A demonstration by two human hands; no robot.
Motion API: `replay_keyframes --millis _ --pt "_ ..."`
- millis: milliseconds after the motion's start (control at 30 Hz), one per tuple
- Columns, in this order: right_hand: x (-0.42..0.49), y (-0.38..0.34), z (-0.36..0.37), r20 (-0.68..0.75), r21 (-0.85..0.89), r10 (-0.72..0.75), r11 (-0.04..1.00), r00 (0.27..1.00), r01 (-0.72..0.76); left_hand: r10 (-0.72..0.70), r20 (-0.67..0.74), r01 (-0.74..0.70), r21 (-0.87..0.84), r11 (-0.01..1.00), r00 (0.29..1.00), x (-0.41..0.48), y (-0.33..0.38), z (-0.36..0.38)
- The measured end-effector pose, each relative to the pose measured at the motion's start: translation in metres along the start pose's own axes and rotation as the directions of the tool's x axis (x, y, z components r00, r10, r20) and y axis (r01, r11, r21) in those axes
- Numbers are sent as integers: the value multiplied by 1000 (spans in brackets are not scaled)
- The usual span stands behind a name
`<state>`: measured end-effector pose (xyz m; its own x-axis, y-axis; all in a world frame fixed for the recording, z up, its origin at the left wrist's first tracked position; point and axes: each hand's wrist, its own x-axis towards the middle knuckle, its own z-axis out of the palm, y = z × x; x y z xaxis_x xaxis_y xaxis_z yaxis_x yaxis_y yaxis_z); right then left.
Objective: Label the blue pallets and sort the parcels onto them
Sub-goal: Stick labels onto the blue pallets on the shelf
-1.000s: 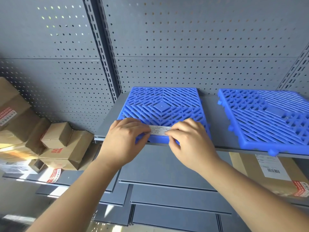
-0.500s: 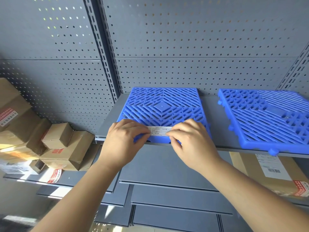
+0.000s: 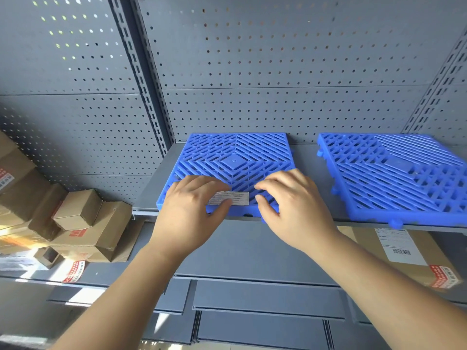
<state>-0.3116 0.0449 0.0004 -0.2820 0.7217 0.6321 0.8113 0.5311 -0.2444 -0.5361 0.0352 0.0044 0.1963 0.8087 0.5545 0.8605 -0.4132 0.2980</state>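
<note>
While left grip (image 3: pixel 192 210) presses label (image 3: pixel 235 198), right grip (image 3: pixel 293 205) loosely curled — touching pallet (image 3: pixel 235 157)

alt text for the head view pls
A person's left hand presses a white label onto the front edge of a blue pallet on a grey shelf, the right hand just beside the label's other end. A second blue pallet lies to the right; cardboard parcels sit lower left.
</note>
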Motion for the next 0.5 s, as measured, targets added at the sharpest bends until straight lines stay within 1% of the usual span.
replay_keyframes --millis 233,500 --pt "-10 30 -28 -48 -62 43 997 998 -46 32 3 -32 3 999 999 18 43 20" --pt "-36 89 -79 -94 -102 100 989 991 -110 77 -6 -77 62 995 997 40 122 54"
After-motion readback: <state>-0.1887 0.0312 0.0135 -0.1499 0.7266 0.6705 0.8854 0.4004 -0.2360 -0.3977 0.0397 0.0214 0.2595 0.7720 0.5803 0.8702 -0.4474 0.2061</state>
